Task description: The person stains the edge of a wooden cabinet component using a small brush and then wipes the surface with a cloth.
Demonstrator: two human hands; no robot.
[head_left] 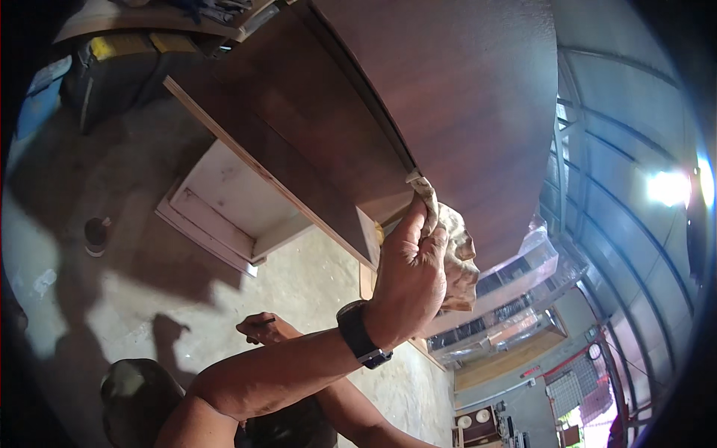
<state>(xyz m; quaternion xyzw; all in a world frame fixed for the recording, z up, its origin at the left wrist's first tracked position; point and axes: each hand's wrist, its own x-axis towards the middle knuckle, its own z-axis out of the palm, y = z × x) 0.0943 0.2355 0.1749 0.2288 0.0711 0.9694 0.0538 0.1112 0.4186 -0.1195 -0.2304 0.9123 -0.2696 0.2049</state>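
My left hand point(411, 276), with a dark watch on its wrist, is closed on a crumpled, stained beige cloth point(457, 257). A fold of the cloth touches the lower end of a dark edge strip point(381, 112) on a large reddish-brown wooden panel point(463, 97). Beneath my left forearm, the right forearm crosses toward the left. My right hand point(265, 328) is closed around a thin dark stick-like thing point(261, 322), whose kind I cannot make out. Beside the panel, a dark brown board point(299, 142) with a pale raw edge forms part of the same furniture piece.
A white box-like furniture part point(231, 194) stands on the concrete floor point(314, 276), with a small dark cup point(95, 235) farther left. Black bins with yellow tops point(119, 75) stand at upper left. Plastic-wrapped furniture point(500, 299) is at right, near a metal-framed wall point(620, 149) and bright lamp point(667, 188).
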